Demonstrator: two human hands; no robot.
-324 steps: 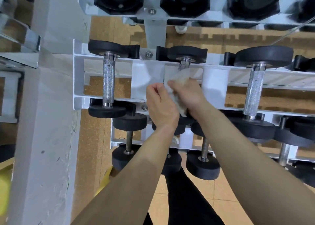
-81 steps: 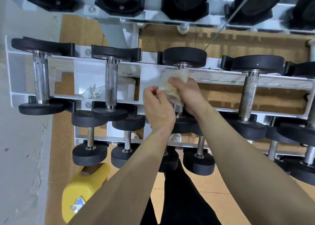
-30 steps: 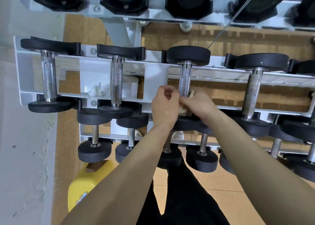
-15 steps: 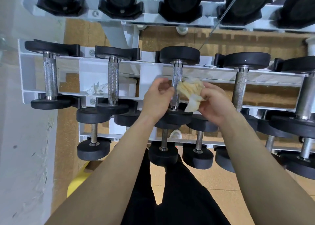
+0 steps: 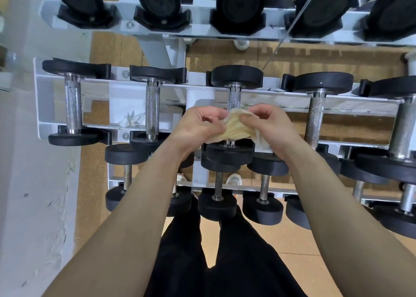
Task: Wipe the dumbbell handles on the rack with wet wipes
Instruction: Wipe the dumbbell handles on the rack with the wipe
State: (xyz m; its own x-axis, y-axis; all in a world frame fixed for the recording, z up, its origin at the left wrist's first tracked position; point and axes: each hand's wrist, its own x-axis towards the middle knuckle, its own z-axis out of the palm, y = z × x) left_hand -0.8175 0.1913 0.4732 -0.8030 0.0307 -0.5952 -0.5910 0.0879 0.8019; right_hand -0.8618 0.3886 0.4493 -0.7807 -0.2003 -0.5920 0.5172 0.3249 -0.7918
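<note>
Both hands pinch the wipe [image 5: 236, 128] between them. The left hand [image 5: 198, 125] grips its left edge with curled fingers and thumb. The right hand [image 5: 274, 128] clasps its right side, and a white tail hangs under that palm. The bunched, yellowish wipe sits just in front of a handle [image 5: 234, 97] on the middle tier of the rack [image 5: 39, 103]. I cannot tell whether it touches the handle. Hands and wipe hide the handle's lower half.

Left of the grip lie two more knurled handles [image 5: 152, 110] [image 5: 72, 107], with a crumpled white scrap [image 5: 131, 120] between them. Right of the grip is a thicker handle [image 5: 315, 116]. Small dumbbells [image 5: 217, 203] sit below the grip, and large black heads [image 5: 238, 6] are above it. A thin cable [image 5: 290, 24] slants down above and right of the grip.
</note>
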